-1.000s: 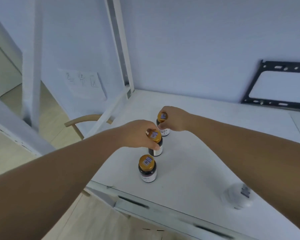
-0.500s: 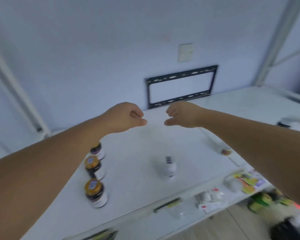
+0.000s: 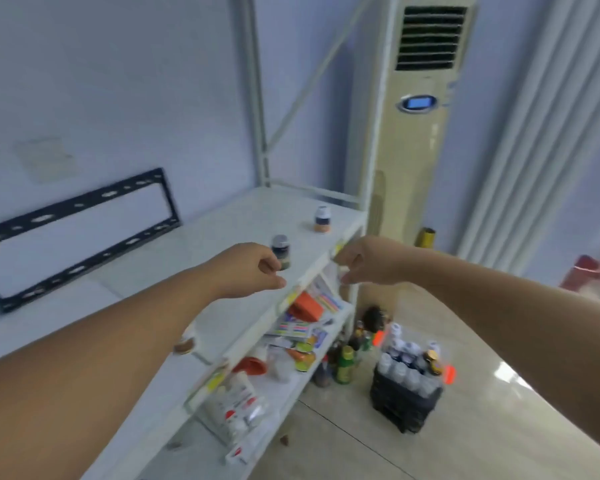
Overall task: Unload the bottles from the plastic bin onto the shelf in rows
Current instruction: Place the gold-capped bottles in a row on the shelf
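Both my hands hang empty in the air with fingers loosely curled. My left hand (image 3: 246, 270) is over the white top shelf (image 3: 201, 258), just left of a dark-lidded bottle (image 3: 280, 251). My right hand (image 3: 368, 263) is past the shelf's front edge. A second bottle with a white cap (image 3: 323, 220) stands further back on the shelf. Down on the floor to the right sits the black plastic bin (image 3: 404, 401), holding several bottles with white and gold caps.
A lower shelf (image 3: 284, 386) carries packets, tubes and small jars. Several glass bottles (image 3: 343, 362) stand on the floor beside the bin. A tall beige air conditioner (image 3: 420, 133) stands behind the shelf end. A black bracket (image 3: 77, 223) leans on the wall.
My view has swung right from the three gold-capped bottles to the shelf's right end and the floor. Both hands let go of those bottles and now hang empty.
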`<state>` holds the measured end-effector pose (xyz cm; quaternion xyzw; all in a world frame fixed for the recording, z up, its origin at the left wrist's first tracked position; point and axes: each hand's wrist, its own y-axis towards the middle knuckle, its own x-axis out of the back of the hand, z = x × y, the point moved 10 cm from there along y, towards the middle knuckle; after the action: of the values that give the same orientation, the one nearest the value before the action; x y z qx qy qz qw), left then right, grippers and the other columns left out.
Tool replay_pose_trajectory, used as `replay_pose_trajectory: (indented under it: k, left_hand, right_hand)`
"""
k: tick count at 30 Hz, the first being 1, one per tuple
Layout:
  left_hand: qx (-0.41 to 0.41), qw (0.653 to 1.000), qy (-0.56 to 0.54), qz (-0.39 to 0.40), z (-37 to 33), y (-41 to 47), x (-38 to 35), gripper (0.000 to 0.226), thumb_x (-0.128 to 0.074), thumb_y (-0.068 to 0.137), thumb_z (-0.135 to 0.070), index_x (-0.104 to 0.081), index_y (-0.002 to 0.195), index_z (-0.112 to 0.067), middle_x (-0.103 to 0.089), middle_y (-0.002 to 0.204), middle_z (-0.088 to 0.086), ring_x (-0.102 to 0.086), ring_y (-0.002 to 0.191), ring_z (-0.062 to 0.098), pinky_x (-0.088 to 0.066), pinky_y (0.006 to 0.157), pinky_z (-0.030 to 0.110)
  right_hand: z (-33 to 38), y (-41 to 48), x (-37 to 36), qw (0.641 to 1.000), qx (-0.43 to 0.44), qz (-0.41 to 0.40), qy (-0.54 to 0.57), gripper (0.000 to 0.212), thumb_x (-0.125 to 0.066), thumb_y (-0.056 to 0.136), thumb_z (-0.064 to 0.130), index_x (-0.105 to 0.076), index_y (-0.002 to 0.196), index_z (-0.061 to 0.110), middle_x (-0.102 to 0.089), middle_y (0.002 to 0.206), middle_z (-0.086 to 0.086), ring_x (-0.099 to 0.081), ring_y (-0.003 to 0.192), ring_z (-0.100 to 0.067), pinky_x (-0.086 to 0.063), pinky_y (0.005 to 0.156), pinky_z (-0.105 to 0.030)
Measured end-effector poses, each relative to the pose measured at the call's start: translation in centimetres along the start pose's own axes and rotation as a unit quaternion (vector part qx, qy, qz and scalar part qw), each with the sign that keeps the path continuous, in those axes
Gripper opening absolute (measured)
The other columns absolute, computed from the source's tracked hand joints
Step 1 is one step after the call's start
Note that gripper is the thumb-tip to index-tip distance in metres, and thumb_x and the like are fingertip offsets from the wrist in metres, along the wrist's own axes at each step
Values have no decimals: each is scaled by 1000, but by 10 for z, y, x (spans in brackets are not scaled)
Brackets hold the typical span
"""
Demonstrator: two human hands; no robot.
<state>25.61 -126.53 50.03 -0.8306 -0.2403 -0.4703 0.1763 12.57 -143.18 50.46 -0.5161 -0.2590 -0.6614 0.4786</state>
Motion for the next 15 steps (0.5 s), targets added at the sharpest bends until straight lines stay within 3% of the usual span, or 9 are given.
replay_pose_trajectory:
  k: [3,7,12,15]
  left_hand:
    - [-38,998,13,55,-50,48,-56,31,-78,76,-49,-69,99,-31,-68,93,-17,-64,85,-2,-51,77,20]
    - [-78,985,40,147,-101,109,-134,36,-76,79,-45,-69,108,-24,-70,101,-9,-66,92,8,-55,88,33]
    - [-99,968,58,222,-134,194,-211,39,-77,78,-46,-69,111,-25,-70,102,-9,-67,95,9,-56,91,37]
    - [-117,958,60,255,-148,253,-253,39,-76,80,-47,-68,112,-25,-69,101,-10,-66,93,8,-56,90,36]
  right_hand:
    - [-81,-8,2,999,-49,4,11,38,-71,85,36,-71,99,0,-66,90,-12,-62,84,-26,-47,71,-32]
    - [-185,-8,-12,992,-120,14,39,39,-72,83,33,-70,98,-3,-69,92,-19,-67,90,-34,-52,76,-40]
    - [-294,5,-40,976,-203,40,65,43,-76,82,36,-70,112,7,-70,112,-7,-63,97,-25,-46,78,-28]
    - [-353,21,-55,966,-247,52,59,35,-74,84,36,-73,99,5,-69,102,-7,-62,95,-27,-48,79,-28]
